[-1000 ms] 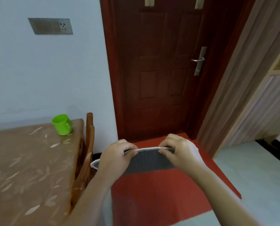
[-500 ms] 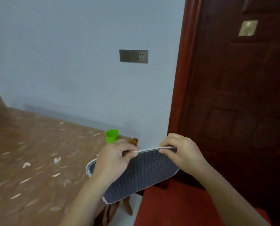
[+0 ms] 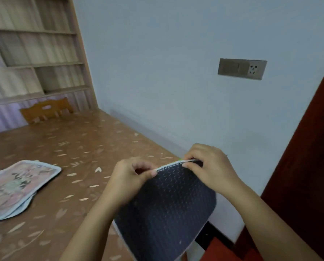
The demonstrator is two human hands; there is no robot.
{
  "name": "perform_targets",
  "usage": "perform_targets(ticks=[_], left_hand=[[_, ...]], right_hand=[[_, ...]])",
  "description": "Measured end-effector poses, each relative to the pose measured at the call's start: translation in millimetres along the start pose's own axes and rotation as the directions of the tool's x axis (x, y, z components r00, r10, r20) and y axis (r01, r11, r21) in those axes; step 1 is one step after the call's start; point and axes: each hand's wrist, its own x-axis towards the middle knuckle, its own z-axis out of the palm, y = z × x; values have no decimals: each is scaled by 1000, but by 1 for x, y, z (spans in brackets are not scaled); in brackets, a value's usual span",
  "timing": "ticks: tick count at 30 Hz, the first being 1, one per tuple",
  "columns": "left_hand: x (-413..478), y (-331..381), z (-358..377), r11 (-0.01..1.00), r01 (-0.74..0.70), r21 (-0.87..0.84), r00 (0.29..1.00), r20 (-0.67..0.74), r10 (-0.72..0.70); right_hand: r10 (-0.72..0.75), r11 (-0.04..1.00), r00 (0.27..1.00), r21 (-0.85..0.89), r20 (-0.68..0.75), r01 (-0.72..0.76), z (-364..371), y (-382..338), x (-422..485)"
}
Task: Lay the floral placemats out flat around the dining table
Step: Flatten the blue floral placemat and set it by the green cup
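Observation:
I hold one placemat (image 3: 165,210) upright in front of me, its dark grey dotted backing facing me and its white stitched edge on top. My left hand (image 3: 133,178) pinches the top edge at the left, and my right hand (image 3: 210,170) pinches it at the right. The mat hangs over the near right corner of the brown leaf-patterned dining table (image 3: 78,147). A small stack of pink floral placemats (image 3: 14,187) lies flat on the table at the left.
A wooden chair back (image 3: 46,110) stands at the table's far end, in front of wooden shelving (image 3: 35,49). The table's right side runs along a pale blue wall with a socket plate (image 3: 242,68). A dark red door (image 3: 308,166) is at the right.
The view has swung left from the door to the table; the floral stack and far chair have come into sight. Both hands keep pinching the mat's top edge, and the green cup is now hidden.

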Motion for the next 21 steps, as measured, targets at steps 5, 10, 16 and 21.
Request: perform_targets(ticks=[5, 10, 16, 21], left_hand=[[38, -43, -30, 981, 170, -94, 985, -22, -173], [72, -82, -60, 966, 227, -127, 971, -41, -234], [98, -112, -98, 971, 238, 22, 969, -77, -236], [114, -134, -120, 929, 234, 286, 957, -235, -169]], right_hand=[[-80, 997, 994, 13, 75, 79, 35, -3, 68], [-119, 992, 984, 50, 130, 113, 76, -2, 127], [-165, 968, 977, 210, 135, 135, 129, 1, 173], [-194, 943, 972, 297, 129, 149, 174, -8, 210]])
